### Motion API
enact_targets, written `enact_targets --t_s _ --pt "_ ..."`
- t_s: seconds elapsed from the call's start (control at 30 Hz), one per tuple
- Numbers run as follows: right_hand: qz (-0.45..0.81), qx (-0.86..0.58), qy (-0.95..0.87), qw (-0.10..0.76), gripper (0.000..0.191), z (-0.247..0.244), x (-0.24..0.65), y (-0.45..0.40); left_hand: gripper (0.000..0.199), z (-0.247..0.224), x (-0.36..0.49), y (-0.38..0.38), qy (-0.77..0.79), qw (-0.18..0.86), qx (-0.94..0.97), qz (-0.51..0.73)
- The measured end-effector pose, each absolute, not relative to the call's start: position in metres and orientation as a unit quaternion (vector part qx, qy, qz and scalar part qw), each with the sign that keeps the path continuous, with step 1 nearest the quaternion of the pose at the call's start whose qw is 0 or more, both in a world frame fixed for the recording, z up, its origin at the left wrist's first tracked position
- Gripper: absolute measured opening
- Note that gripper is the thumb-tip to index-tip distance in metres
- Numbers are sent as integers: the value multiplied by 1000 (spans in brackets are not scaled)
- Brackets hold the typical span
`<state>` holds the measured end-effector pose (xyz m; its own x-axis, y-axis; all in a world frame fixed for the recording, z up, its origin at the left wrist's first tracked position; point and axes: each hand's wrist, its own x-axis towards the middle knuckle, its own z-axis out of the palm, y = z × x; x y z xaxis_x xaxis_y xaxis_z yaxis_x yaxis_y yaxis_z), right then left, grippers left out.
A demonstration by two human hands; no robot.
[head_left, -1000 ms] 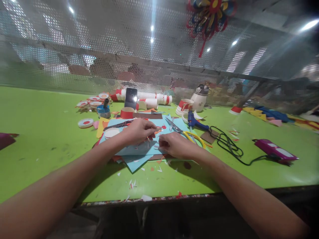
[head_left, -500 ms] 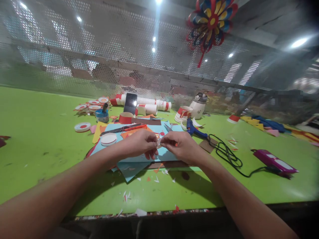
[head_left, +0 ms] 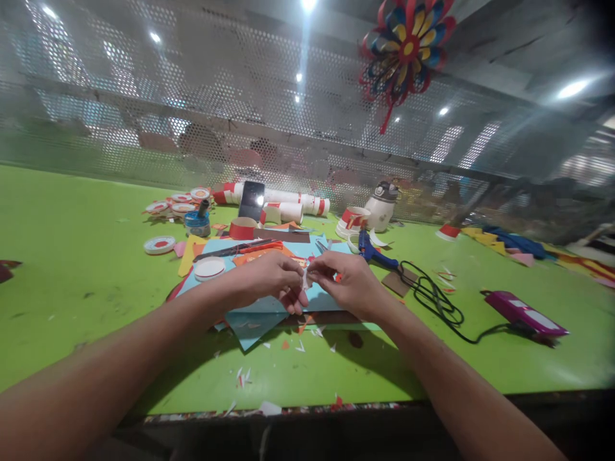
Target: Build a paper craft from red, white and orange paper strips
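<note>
Over a light blue sheet of paper [head_left: 269, 304], my left hand [head_left: 273, 278] and my right hand [head_left: 348, 282] meet with bent fingers. Between their fingertips is a small white piece of paper [head_left: 306, 276], partly covered by the fingers. Both hands pinch it, one from each side. Just behind them lie orange paper [head_left: 250, 256], a cutter with a dark handle [head_left: 235, 250] and the tip of a pointed metal tool [head_left: 323, 246]. A round white lid [head_left: 209, 269] rests on the sheets left of my left hand.
A blue glue gun [head_left: 377, 251], a black cord [head_left: 432, 301] and a purple box [head_left: 526, 314] are on the right. Behind stand a phone [head_left: 251, 202], white paper tubes [head_left: 283, 194], a white bottle [head_left: 382, 208] and a blue jar [head_left: 196, 223]. Paper scraps [head_left: 243, 378] litter the front.
The fingers of my left hand have curled and shifted slightly downward around the white piece. My right hand stays almost in place, and the view has turned very slightly.
</note>
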<state>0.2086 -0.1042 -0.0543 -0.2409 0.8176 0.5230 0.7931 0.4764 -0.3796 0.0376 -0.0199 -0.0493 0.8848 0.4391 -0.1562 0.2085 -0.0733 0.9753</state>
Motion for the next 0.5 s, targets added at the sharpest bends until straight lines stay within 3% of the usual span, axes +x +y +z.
enact_targets --t_s 0.5 --pt "7 -527 -759 383 15 -59 204 -104 15 -53 34 -16 194 653 727 80"
